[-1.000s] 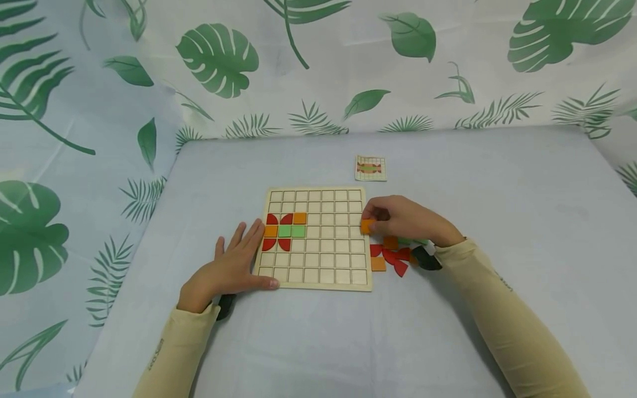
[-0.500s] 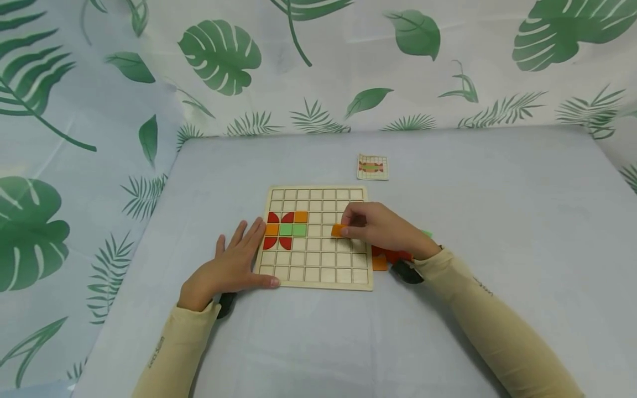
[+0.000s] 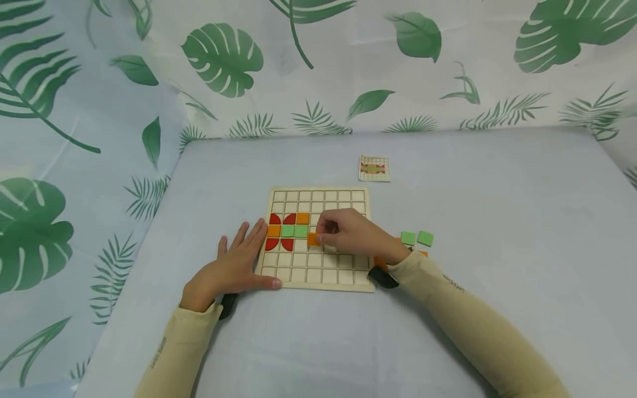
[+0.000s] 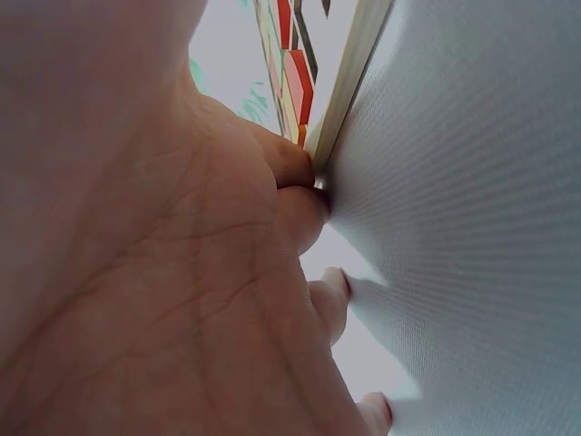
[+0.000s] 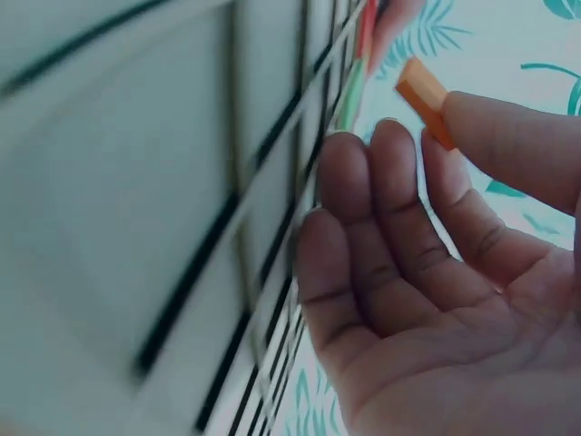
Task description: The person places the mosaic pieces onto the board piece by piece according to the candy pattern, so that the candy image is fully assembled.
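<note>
Card [image 3: 374, 168] lies behind the board [image 3: 318, 276], loose tiles [image 3: 417, 239] to its right.

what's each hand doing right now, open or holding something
Left hand: open, fingers flat, resting against the left edge of the wooden grid board.
Right hand: pinching an orange square tile over the board.

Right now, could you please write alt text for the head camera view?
A right hand pinches an orange square tile over a wooden grid board that bears red, orange and green tiles, while the left hand lies flat at its left edge.
</note>
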The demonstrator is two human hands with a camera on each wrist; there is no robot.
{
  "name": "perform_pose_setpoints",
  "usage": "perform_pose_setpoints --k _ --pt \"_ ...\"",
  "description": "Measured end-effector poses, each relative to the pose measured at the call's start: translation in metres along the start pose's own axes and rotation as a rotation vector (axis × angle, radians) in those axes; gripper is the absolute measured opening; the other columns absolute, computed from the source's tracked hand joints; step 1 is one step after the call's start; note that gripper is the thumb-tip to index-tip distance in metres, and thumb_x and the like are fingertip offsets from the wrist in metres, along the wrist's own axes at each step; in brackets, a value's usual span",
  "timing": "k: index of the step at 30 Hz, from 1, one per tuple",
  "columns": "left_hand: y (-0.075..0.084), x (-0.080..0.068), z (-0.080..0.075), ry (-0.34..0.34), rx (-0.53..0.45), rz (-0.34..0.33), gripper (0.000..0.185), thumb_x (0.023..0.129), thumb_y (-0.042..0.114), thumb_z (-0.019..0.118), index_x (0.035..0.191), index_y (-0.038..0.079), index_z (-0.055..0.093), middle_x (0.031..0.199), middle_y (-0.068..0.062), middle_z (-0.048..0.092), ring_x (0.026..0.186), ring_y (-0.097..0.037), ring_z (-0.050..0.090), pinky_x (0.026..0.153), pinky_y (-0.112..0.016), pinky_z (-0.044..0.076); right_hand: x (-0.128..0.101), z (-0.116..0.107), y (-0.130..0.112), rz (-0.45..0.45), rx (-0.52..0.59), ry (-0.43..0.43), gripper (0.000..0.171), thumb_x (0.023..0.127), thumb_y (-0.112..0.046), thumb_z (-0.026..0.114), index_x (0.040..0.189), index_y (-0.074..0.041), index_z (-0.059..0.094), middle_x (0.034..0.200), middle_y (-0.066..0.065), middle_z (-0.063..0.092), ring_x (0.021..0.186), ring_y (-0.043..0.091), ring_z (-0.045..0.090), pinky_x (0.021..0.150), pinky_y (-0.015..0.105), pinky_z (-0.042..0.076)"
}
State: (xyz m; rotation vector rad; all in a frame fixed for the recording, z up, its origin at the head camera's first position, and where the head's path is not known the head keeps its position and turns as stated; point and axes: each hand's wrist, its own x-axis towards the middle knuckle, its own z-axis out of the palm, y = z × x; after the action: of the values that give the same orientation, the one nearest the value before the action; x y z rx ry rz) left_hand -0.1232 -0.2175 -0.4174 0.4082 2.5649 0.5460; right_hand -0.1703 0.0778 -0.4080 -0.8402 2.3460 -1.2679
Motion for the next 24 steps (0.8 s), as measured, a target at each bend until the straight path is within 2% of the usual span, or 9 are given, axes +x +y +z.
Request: perform_pose_setpoints --k 8,17,24 --pt "-0.002 -0.001 0.000 0.002 0.005 0.007 0.129 0.087 0.057 0.085 0.172 0.004 0.004 0.180 -0.013 -0.002 0.163 -0.039 -0.013 0.120 -0.073 -0.009 0.019 0.011 -0.009 -0.014 -0.064 -0.048 0.015 0.099 -0.006 0.073 0.086 -0.009 0.066 0.074 -0.002 0.057 0.070 0.014 0.050 0.067 0.030 0.041" --pt "-0.002 -0.002 0.000 0.005 0.002 0.016 0.129 0.087 0.057 0.085 0.172 0.003 0.003 0.180 -0.013 -0.003 0.163 -0.040 -0.012 0.120 -0.075 -0.008 0.029 0.018 -0.015 -0.008 -0.162 -0.043 0.013 0.096 -0.005 0.073 0.084 -0.008 0.069 0.076 -0.001 0.062 0.072 0.014 0.053 0.069 0.030 0.046" --pt "-0.001 -0.002 -0.001 0.004 -0.008 0.012 0.130 0.087 0.058 0.085 0.172 0.004 0.003 0.180 -0.012 -0.003 0.162 -0.041 -0.012 0.119 -0.075 -0.008 0.032 0.024 -0.018 0.049 -0.239 -0.027 0.014 0.097 -0.007 0.074 0.084 -0.009 0.069 0.077 0.000 0.065 0.070 0.016 0.055 0.067 0.029 0.047"
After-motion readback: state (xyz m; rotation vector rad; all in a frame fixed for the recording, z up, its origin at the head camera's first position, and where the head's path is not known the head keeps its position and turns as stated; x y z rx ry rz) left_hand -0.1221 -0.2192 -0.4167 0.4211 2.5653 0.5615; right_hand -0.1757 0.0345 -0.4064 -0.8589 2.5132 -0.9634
